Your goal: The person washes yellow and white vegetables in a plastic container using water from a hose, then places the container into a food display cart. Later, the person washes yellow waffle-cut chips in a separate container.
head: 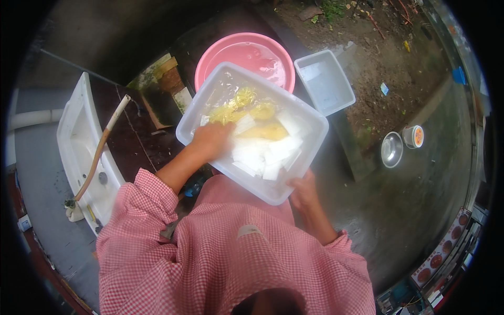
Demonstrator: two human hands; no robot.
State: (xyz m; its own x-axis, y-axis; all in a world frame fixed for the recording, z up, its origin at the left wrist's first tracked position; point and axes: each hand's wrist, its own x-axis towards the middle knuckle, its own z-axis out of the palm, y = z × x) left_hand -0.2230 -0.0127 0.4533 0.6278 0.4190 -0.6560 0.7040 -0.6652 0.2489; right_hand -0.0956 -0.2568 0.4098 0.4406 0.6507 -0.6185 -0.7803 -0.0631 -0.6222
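A translucent white plastic bin (315,130) is tilted in front of me, above my lap. White flat pieces (267,155) fill its near part, with glossy yellow strands (242,98) behind them and a smooth yellow piece (265,132) between. My left hand (214,139) reaches over the left rim, its fingers inside among the contents. Blur hides whether those fingers grip anything. At the near right corner, my right hand (305,189) grips the bin's rim from outside.
A pink basin (202,67) of water stands just beyond the bin, beside an empty-looking translucent tub (325,82). On the left lies a white ceramic sink (84,157) with a hose (100,145) across it. A metal bowl (391,149) and a small bucket (413,136) sit on the wet ground at right.
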